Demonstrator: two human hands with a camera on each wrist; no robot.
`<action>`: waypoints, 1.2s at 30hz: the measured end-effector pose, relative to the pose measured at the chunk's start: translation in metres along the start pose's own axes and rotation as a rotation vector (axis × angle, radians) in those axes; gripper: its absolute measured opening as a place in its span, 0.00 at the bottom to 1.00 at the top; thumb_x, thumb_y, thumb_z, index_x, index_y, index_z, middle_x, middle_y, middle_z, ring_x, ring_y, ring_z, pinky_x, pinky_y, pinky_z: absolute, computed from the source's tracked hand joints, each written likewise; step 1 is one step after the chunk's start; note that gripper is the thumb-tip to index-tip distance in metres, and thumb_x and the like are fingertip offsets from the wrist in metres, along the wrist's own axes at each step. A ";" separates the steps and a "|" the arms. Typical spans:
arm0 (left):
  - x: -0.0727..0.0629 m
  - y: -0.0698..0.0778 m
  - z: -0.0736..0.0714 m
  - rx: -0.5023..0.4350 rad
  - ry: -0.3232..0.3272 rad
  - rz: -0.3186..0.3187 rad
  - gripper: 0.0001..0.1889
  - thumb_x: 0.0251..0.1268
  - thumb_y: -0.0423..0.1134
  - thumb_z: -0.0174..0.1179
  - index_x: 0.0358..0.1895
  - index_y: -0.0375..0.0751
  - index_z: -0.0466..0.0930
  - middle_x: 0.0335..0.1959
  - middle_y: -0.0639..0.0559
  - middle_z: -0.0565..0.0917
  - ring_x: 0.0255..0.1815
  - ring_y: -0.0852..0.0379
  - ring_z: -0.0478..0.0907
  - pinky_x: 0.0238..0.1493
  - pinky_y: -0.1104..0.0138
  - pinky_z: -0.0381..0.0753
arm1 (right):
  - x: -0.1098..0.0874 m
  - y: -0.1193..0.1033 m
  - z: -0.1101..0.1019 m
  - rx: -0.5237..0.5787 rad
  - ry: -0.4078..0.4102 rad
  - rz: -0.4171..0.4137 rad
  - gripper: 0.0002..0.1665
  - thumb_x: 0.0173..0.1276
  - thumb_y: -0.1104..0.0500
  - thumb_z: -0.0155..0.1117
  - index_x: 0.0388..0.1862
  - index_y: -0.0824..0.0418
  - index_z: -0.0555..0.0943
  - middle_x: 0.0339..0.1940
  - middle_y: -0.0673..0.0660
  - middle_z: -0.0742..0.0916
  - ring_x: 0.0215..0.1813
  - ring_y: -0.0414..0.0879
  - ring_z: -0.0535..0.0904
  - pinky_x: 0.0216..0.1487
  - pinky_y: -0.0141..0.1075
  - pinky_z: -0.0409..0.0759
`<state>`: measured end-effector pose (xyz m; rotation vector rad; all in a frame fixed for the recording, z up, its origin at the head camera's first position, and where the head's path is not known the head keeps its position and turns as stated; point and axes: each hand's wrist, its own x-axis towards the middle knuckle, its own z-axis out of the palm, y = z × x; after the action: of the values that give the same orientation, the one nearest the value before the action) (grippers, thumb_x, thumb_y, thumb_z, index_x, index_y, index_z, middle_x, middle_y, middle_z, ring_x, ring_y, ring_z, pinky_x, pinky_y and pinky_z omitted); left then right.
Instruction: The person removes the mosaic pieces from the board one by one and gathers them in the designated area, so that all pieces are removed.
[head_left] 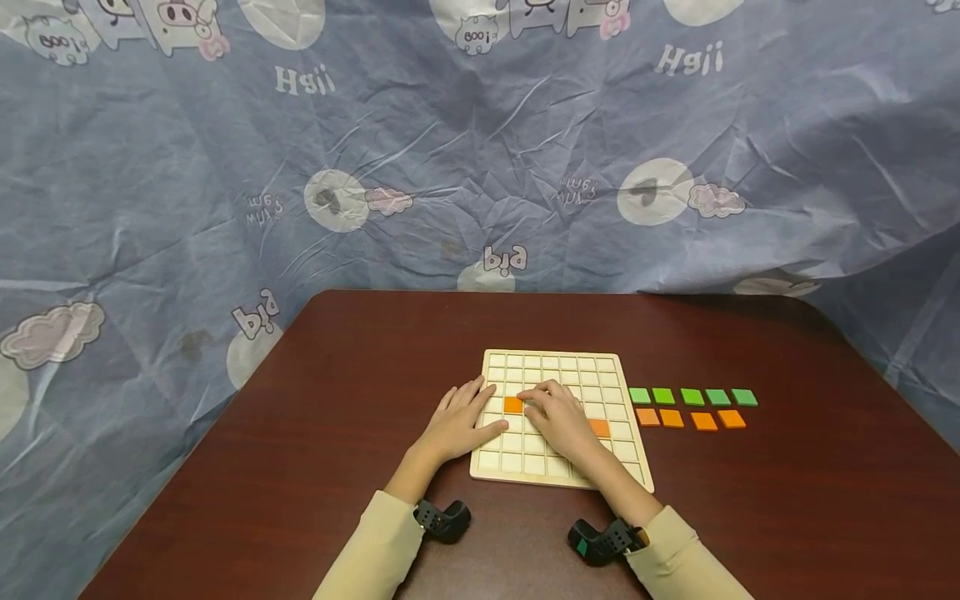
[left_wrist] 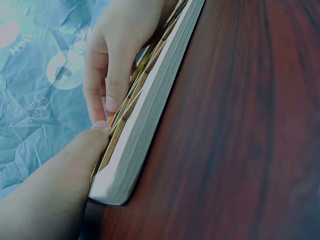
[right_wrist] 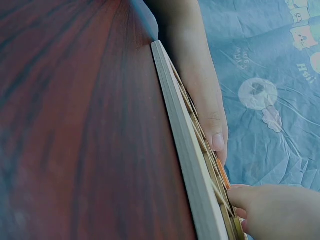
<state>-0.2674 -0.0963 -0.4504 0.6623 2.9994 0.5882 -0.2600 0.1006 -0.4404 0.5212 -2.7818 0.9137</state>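
Observation:
A pale wooden grid board (head_left: 558,481) lies on the table, divided into square cells. My left hand (head_left: 453,425) rests on its left side, fingers spread and straight, thumb lying over the cells. My right hand (head_left: 561,421) is over the middle of the board with bent fingers. Its thumb and forefinger pinch the right edge of an orange square tile (head_left: 513,405). In the right wrist view that tile (right_wrist: 223,173) shows slightly tilted at the board's surface, between both hands. A second, lighter orange tile (head_left: 600,428) sits in a cell right of my right wrist.
Right of the board, a row of several green tiles (head_left: 692,397) lies behind a row of several orange tiles (head_left: 703,422). All are on the dark red-brown table (head_left: 360,375). A printed blue-grey cloth (head_left: 450,167) hangs behind the table's far edge.

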 end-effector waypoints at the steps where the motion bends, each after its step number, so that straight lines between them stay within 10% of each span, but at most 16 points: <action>1: 0.000 0.000 0.000 0.000 0.001 0.000 0.37 0.61 0.67 0.40 0.71 0.53 0.52 0.73 0.50 0.50 0.73 0.48 0.49 0.72 0.51 0.43 | 0.000 0.000 0.000 0.006 0.004 0.000 0.14 0.65 0.57 0.57 0.49 0.54 0.80 0.50 0.57 0.78 0.52 0.53 0.71 0.51 0.49 0.70; 18: 0.003 -0.001 0.001 -0.004 -0.005 -0.012 0.38 0.61 0.67 0.41 0.71 0.54 0.52 0.73 0.51 0.50 0.73 0.47 0.49 0.72 0.51 0.43 | 0.004 -0.004 0.002 0.162 0.008 -0.027 0.08 0.61 0.60 0.62 0.38 0.55 0.74 0.29 0.48 0.82 0.32 0.38 0.75 0.36 0.31 0.73; 36: 0.002 -0.001 0.001 -0.023 -0.004 0.005 0.37 0.61 0.66 0.41 0.71 0.53 0.53 0.73 0.51 0.50 0.73 0.50 0.48 0.72 0.52 0.42 | 0.005 0.016 -0.047 0.444 0.129 0.127 0.12 0.67 0.58 0.56 0.48 0.57 0.77 0.40 0.59 0.81 0.37 0.54 0.82 0.28 0.32 0.76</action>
<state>-0.2694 -0.0962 -0.4513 0.6685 2.9833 0.6196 -0.2682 0.1398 -0.4106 0.3278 -2.5190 1.5494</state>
